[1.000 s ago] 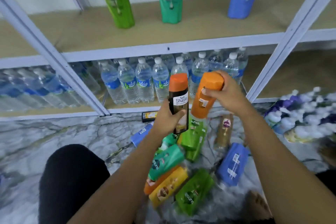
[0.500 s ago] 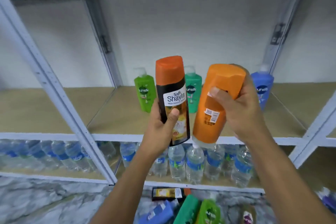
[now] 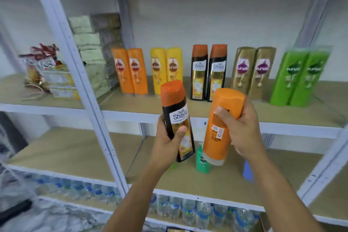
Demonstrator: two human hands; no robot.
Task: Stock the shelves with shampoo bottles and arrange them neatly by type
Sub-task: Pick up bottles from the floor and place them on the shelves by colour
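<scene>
Several tiers of a white metal shelving unit (image 3: 90, 88) are seen, each lined with tan boards. On the upper shelf (image 3: 188, 111) shampoo bottles are lined up upright in pairs by type: two orange bottles (image 3: 130, 71), two yellow bottles (image 3: 166, 70), two black bottles with orange caps (image 3: 208, 72), two gold bottles (image 3: 252, 72) and two green bottles (image 3: 301, 77), each pair touching side by side. Stacked packets (image 3: 50, 73) are kept in the bay to the left. Rows of water bottles (image 3: 190, 211) are stored on the lowest shelf. On the middle shelf a teal bottle (image 3: 202, 162) is partly hidden behind the held items, and a blue one (image 3: 247, 173) is only blurrily seen. A black Shayla bottle (image 3: 178, 118) is gripped around its lower body by the left hand (image 3: 167, 143), cap up and tilted slightly, in front of the upper shelf edge. An orange shampoo bottle (image 3: 220, 128) is gripped by the right hand (image 3: 243, 128), thumb across its back label, with the clear cap end pointing down.
</scene>
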